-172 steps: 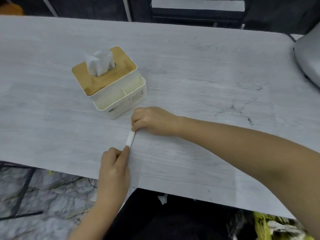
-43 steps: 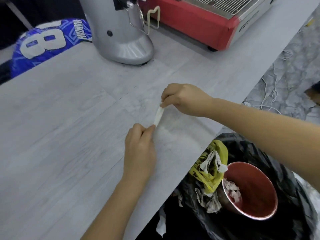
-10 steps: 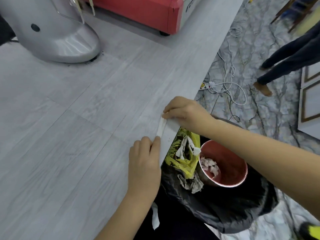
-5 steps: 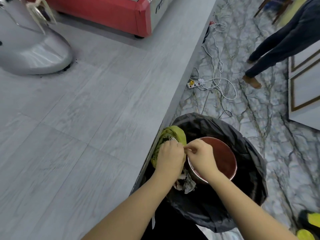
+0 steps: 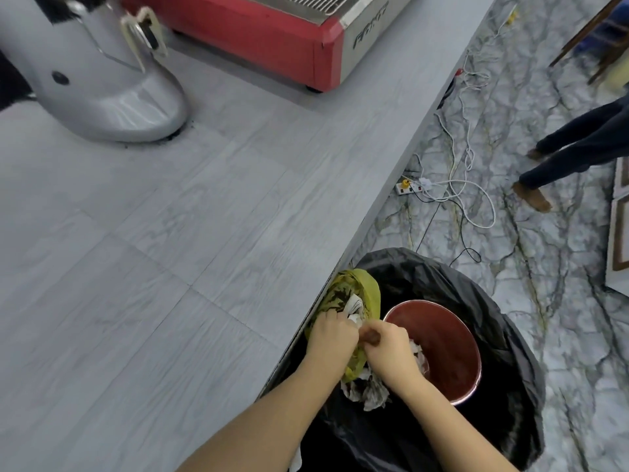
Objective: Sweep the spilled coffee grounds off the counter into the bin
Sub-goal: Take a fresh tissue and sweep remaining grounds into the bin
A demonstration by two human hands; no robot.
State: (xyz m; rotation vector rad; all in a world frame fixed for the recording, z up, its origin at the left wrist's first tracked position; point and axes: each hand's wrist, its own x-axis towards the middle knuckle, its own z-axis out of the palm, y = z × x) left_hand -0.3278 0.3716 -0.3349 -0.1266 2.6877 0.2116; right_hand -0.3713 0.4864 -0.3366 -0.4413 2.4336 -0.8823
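Both hands have left the counter since a second ago and now hover together over the bin at its right edge. Left hand and right hand are curled, fingertips meeting; the tissue strip and its direction cannot be made out. Farther left stands a grinder.

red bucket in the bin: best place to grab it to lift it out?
Pinch the red bucket's far-right rim from above. Its mouth faces up, slightly tilted, and that rim arc is bare; the near-left side is crowded by both hands, left hand and right hand, and the yellow bag.
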